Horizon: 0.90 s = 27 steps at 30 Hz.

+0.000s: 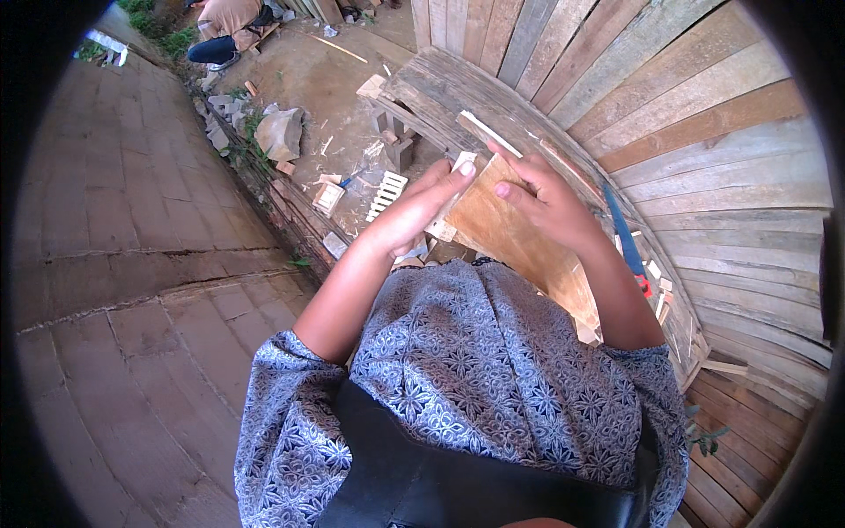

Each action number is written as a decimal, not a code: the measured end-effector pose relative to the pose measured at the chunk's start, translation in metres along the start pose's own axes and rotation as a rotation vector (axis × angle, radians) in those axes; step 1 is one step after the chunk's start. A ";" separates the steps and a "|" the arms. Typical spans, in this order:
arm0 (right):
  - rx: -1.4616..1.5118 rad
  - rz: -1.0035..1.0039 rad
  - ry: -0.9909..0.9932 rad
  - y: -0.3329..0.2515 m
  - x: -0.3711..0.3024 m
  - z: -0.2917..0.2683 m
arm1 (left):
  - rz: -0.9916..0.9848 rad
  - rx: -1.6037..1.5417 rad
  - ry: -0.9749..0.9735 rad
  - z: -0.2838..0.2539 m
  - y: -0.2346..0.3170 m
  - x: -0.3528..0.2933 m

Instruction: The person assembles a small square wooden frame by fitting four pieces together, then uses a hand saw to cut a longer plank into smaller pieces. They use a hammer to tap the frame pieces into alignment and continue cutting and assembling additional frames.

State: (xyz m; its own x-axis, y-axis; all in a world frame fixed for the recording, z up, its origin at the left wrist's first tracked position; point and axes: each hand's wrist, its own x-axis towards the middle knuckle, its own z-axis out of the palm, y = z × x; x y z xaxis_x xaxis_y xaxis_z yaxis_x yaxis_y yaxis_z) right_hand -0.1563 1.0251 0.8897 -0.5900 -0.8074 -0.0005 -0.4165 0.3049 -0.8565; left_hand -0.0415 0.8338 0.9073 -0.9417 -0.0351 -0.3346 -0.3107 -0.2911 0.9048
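Note:
I hold a thin brown plywood board in front of my chest, tilted over the edge of a plank workbench. My left hand presses flat along the board's left edge, fingers stretched toward its upper corner, where small pale wood strips stick out. My right hand lies on top of the board near its upper end, fingers curled over it. My patterned blue-and-white shirt hides the board's lower part.
A blue-handled tool and small wood offcuts lie on the workbench at right. Below on the dirt ground are a small slatted wooden piece, scraps and a stone. Another person crouches at the far top. Brick paving spreads left.

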 end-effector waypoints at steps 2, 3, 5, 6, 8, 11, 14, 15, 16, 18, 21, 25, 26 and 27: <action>-0.027 -0.023 0.002 0.013 0.012 -0.004 | 0.008 0.092 0.000 -0.001 0.004 0.019; -0.042 -0.015 -0.007 0.012 0.011 -0.002 | 0.025 0.131 -0.047 -0.008 -0.002 0.022; -0.070 0.000 -0.027 0.010 0.010 0.001 | 0.048 0.181 -0.140 -0.017 -0.010 0.026; -0.084 0.012 -0.038 0.010 0.009 0.000 | 0.051 0.190 -0.189 -0.019 -0.013 0.029; -0.098 0.040 -0.032 0.009 0.007 0.001 | 0.032 0.186 -0.262 -0.019 -0.012 0.033; -0.070 0.084 0.023 0.013 -0.002 0.004 | 0.032 0.203 -0.353 -0.023 -0.010 0.039; 0.033 0.087 0.145 0.032 -0.012 0.012 | 0.008 0.158 -0.371 -0.021 -0.011 0.038; 0.164 0.189 0.200 0.035 -0.017 0.012 | 0.016 0.174 -0.368 -0.023 -0.015 0.038; 0.296 0.289 0.253 0.034 -0.022 0.012 | 0.024 0.190 -0.364 -0.026 -0.020 0.039; 0.563 0.359 0.418 0.037 -0.035 0.017 | 0.023 0.175 -0.357 -0.025 -0.022 0.038; 0.354 0.334 0.354 0.075 -0.053 0.026 | -0.032 0.136 -0.309 -0.023 -0.018 0.037; 0.201 0.586 0.185 0.133 -0.074 0.047 | -0.094 0.099 -0.193 -0.051 -0.021 0.040; 0.167 0.573 0.195 0.136 -0.077 0.047 | -0.070 0.072 -0.190 -0.053 -0.021 0.039; 0.135 0.561 0.201 0.136 -0.080 0.049 | -0.049 0.045 -0.185 -0.055 -0.022 0.039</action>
State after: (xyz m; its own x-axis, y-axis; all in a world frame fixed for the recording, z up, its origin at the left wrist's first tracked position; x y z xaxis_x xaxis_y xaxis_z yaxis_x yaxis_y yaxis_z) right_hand -0.1323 1.1062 0.7477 -0.8186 -0.4271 -0.3841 0.0792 0.5784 -0.8119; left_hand -0.0639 0.7863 0.8596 -0.9318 0.1554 -0.3280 -0.3580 -0.2448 0.9010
